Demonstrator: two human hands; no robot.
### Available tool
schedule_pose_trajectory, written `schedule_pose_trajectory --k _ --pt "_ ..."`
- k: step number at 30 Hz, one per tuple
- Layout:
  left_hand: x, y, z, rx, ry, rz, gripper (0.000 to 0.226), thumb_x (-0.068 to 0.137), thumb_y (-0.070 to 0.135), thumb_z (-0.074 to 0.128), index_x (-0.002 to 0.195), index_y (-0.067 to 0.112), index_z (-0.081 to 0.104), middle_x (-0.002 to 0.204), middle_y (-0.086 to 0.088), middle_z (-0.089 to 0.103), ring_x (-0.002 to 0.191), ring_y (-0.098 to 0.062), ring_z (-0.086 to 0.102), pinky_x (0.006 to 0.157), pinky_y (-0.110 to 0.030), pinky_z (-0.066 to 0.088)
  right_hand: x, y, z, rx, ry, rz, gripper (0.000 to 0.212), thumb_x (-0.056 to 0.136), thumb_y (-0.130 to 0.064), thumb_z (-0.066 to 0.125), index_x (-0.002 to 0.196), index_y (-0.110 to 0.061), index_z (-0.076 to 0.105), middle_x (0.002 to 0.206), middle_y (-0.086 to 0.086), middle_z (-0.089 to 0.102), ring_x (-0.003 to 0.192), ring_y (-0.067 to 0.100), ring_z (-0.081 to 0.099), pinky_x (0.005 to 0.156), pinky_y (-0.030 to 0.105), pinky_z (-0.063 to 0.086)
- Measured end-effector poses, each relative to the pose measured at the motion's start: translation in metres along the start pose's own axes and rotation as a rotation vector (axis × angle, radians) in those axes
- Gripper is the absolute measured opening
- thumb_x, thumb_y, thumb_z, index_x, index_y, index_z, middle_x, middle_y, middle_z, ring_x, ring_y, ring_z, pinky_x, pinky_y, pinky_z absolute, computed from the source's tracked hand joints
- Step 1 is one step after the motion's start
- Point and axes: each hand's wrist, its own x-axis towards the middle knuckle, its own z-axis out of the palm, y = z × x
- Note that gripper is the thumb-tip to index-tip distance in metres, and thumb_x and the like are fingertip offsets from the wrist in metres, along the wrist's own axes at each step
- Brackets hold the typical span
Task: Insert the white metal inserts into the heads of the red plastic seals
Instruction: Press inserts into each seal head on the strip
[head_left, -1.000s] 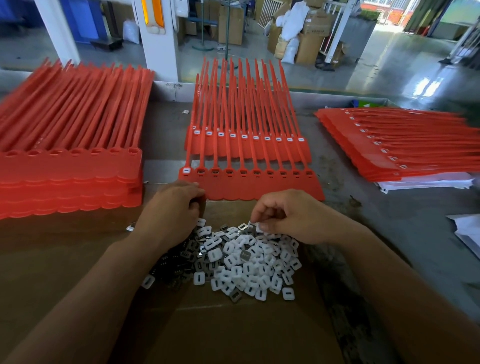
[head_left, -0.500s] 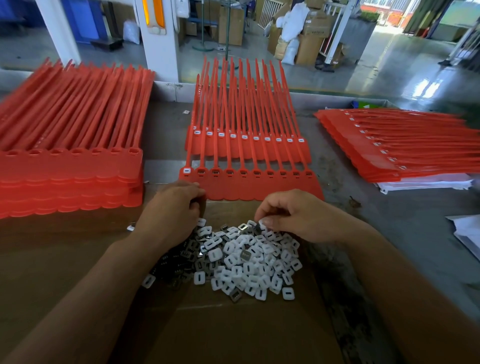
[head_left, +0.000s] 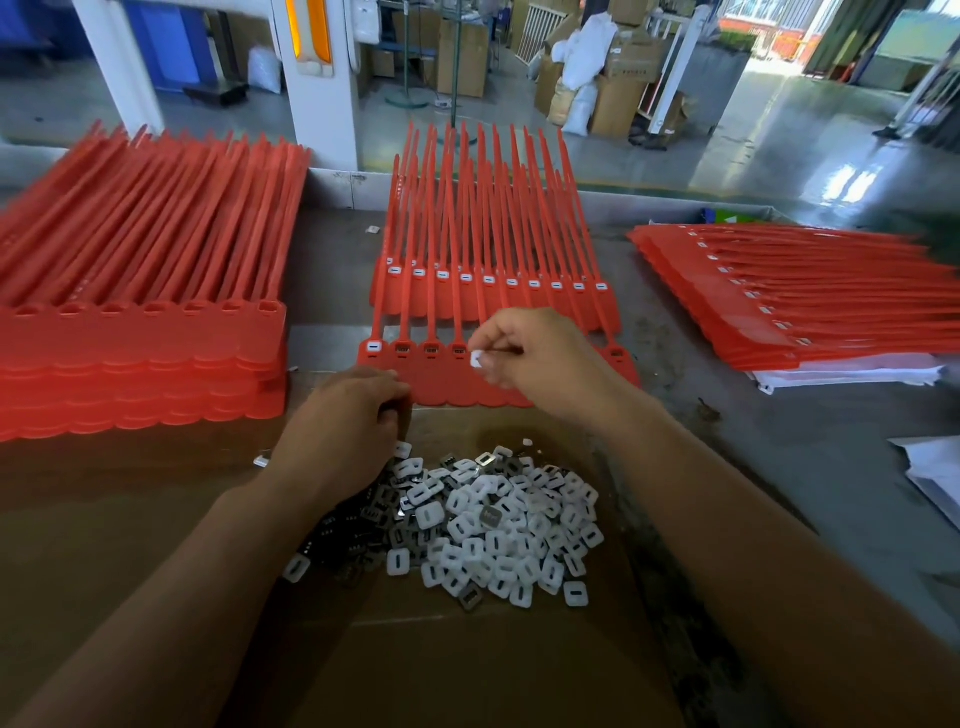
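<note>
A heap of white inserts (head_left: 498, 525) lies on brown cardboard (head_left: 467, 665) in front of me. Just beyond it a near row of red seals (head_left: 431, 374) lies flat, heads toward me; its leftmost head holds an insert (head_left: 374, 346), the heads beside it look unfilled. My right hand (head_left: 540, 358) pinches one white insert (head_left: 477, 359) above this row. My left hand (head_left: 348, 426) rests curled at the heap's left edge, touching the row's near edge; what its fingers hold is hidden. A second row with inserts (head_left: 488, 280) lies behind.
A tall stack of red seals (head_left: 140, 343) fills the left of the table. Another red stack (head_left: 810, 306) lies at the right on white sheets (head_left: 852, 376). More white paper (head_left: 935, 478) sits at the right edge. A low wall (head_left: 343, 189) bounds the table's far side.
My right hand has lifted from the heap with one white insert and moved forward over the near row of seal heads. My left hand has stayed in place.
</note>
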Motion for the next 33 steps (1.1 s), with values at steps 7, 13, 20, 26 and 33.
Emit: schedule_pose_trajectory --k 7,13,20,26,33 --pt "-0.002 0.001 -0.001 -0.026 0.02 0.002 0.036 0.084 0.001 0.05 0.114 0.011 0.065 0.129 -0.004 0.055 0.118 -0.019 0.049 0.097 -0.025 0.033 0.047 -0.005 0.031 -0.017 0.035 0.024 0.008 0.087 -0.012 0.062 0.08 -0.013 0.067 0.082 -0.005 0.063 0.069 -0.004 0.049 0.062 0.01 0.038" --pt "-0.003 0.002 -0.003 -0.017 0.007 0.01 0.034 0.084 0.001 0.049 0.112 0.011 0.065 0.125 -0.005 0.057 0.111 -0.02 0.051 0.09 -0.025 0.036 0.069 -0.008 0.053 -0.035 0.064 0.078 0.013 0.089 -0.013 0.058 0.089 -0.009 0.071 0.1 0.005 0.068 0.083 0.009 0.054 0.073 0.022 0.043" --pt "-0.003 0.004 -0.004 -0.016 0.001 0.003 0.036 0.084 0.002 0.049 0.116 0.011 0.063 0.126 -0.005 0.055 0.114 -0.02 0.05 0.093 -0.027 0.036 0.074 -0.006 0.061 -0.145 0.053 0.101 0.014 0.089 -0.018 0.059 0.09 -0.012 0.072 0.104 0.003 0.068 0.099 0.018 0.06 0.088 0.035 0.049" --pt "-0.004 0.005 -0.005 -0.013 -0.007 0.007 0.036 0.085 0.003 0.049 0.118 0.011 0.062 0.127 -0.005 0.055 0.114 -0.02 0.05 0.094 -0.026 0.035 0.073 -0.008 0.064 -0.208 0.069 0.073 0.01 0.088 -0.015 0.06 0.085 -0.014 0.069 0.099 0.003 0.068 0.101 0.022 0.058 0.09 0.042 0.048" --pt "-0.004 0.005 -0.006 -0.004 -0.016 0.002 0.037 0.086 0.004 0.048 0.12 0.013 0.061 0.13 -0.004 0.053 0.115 -0.019 0.05 0.094 -0.027 0.036 0.069 -0.009 0.063 -0.077 0.14 0.116 0.012 0.08 -0.014 0.069 0.083 -0.021 0.061 0.102 0.001 0.066 0.098 0.018 0.06 0.088 0.04 0.049"
